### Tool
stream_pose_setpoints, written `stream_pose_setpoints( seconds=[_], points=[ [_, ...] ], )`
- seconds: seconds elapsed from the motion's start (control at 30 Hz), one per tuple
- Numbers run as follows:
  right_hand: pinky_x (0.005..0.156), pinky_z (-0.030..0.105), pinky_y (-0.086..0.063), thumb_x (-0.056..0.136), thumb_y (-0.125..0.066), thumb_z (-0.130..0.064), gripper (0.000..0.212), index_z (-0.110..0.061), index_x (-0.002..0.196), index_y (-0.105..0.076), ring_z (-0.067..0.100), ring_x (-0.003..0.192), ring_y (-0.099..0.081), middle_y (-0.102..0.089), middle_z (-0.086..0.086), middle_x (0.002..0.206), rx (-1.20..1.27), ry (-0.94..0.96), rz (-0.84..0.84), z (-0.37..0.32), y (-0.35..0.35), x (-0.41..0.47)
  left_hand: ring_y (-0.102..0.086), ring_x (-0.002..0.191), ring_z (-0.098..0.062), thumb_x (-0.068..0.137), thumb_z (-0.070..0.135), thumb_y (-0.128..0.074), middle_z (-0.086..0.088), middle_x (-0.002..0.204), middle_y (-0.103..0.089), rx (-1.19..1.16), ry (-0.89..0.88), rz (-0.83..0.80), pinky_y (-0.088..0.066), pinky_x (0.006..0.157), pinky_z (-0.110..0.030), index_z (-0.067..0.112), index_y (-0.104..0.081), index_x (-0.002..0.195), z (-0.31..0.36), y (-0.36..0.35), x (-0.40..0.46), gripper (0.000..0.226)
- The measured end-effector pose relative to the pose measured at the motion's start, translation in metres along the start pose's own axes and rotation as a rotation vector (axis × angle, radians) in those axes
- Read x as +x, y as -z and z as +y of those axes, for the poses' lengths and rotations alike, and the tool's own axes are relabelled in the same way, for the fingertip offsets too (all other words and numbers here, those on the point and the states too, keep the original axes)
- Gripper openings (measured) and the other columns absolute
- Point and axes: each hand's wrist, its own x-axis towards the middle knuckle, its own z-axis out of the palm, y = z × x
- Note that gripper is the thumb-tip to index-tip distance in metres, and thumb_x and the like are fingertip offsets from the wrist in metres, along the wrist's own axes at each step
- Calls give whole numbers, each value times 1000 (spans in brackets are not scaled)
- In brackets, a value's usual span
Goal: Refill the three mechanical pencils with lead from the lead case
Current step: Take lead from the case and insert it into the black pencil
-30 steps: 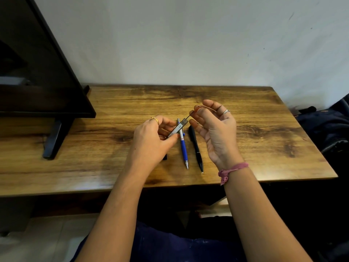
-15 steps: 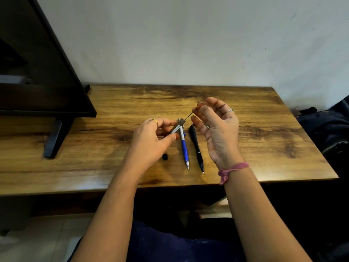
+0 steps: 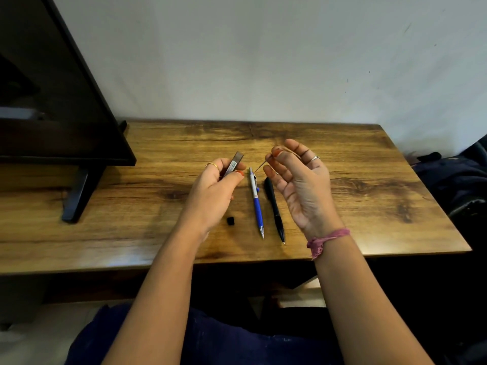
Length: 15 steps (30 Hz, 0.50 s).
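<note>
From the head camera, the left hand (image 3: 214,192) is closed around the lead case (image 3: 234,163), which pokes up at 12 o'clock from the fist. The right hand (image 3: 300,185) pinches one thin lead (image 3: 261,165) between thumb and first finger, its other fingers loosely spread. The lead looks very light and would probably snap easily, so a soft pinch near its middle seems best.

A blue pencil (image 3: 257,204) and a black pencil (image 3: 274,206) lie side by side between the hands, with a small black cap (image 3: 230,220) at 9 o'clock from the blue one. I see only two pencils.

The wooden table (image 3: 369,185) stands against a pale wall (image 3: 263,61), with a dark screen (image 3: 52,101) at 10 o'clock.
</note>
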Motion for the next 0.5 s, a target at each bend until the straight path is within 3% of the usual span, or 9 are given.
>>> stream_pose_setpoints(
  seconds=[0.17, 0.4, 0.5],
  points=[
    [70, 31, -59, 85, -64, 6, 21, -8, 100, -61, 20, 79, -70, -71, 7, 83, -40, 0, -27, 0, 0, -2, -57, 72, 8, 71, 46, -61, 22, 77, -67, 18, -2, 41, -41, 69, -26, 38, -68, 78, 4, -5, -1, 14],
    [71, 32, -58, 84, -67, 4, 23, -8, 102, -62, 22, 84, -70, -72, 7, 86, -78, 6, -40, 4, 0, -2, -64, 80, -5, 79, 35, -70, 6, 86, -71, 106, -15, 73, -47, 71, -21, 30, -68, 80, 2, -6, -3, 5],
    [71, 32, -58, 84, -67, 4, 23, -9, 103, -62, 22, 85, -70, -72, 7, 86, -86, 5, -40, 5, 0, -2, -64, 81, -9, 83, 35, -68, 5, 84, -71, 180, -5, 75, -51, 74, -27, 29, -69, 82, 2, -5, -3, 7]
  ],
)
